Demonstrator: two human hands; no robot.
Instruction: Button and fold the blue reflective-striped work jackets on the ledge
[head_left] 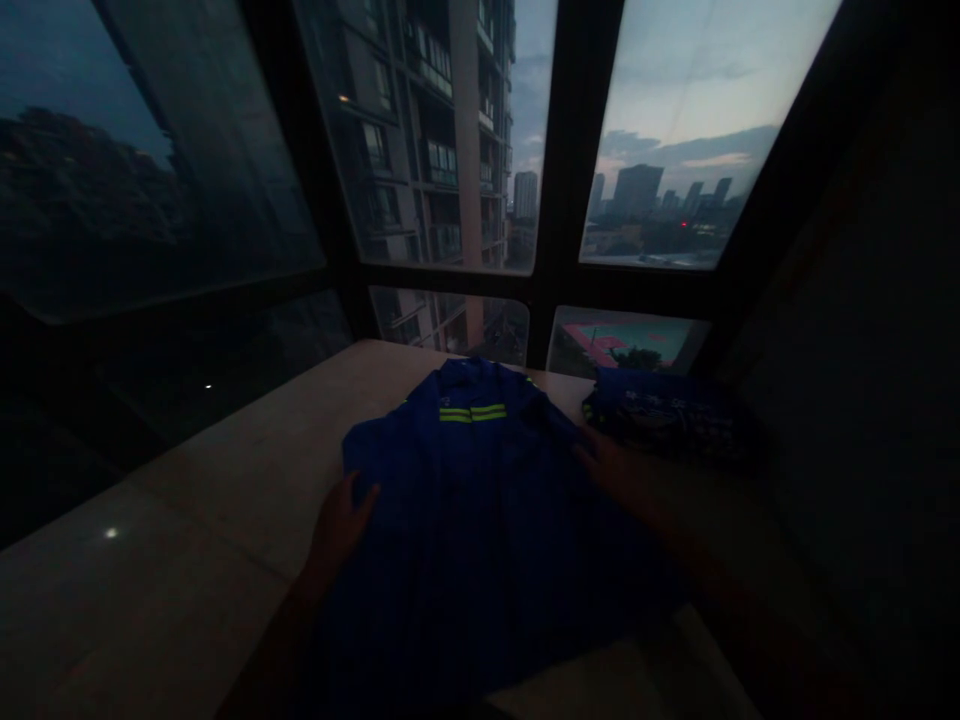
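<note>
A blue work jacket [465, 510] with yellow-green stripes across the chest lies spread out, front up, its collar pointing toward the window. My left hand [341, 525] is at the jacket's left sleeve, thumb and forefinger apart, and appears to rest on the cloth edge. On the other side, my right hand [611, 465] touches the right sleeve, its thumb and fingers slightly apart. Dim light hides most of the lower jacket and the fingers' undersides.
The jacket lies on a pale stone-like ledge [187, 510]. Folded blue clothing [667, 405] with light print sits at the back right, close to my right hand. Dark-framed windows [450, 150] enclose the far and left sides. A dark wall [862, 330] stands on the right.
</note>
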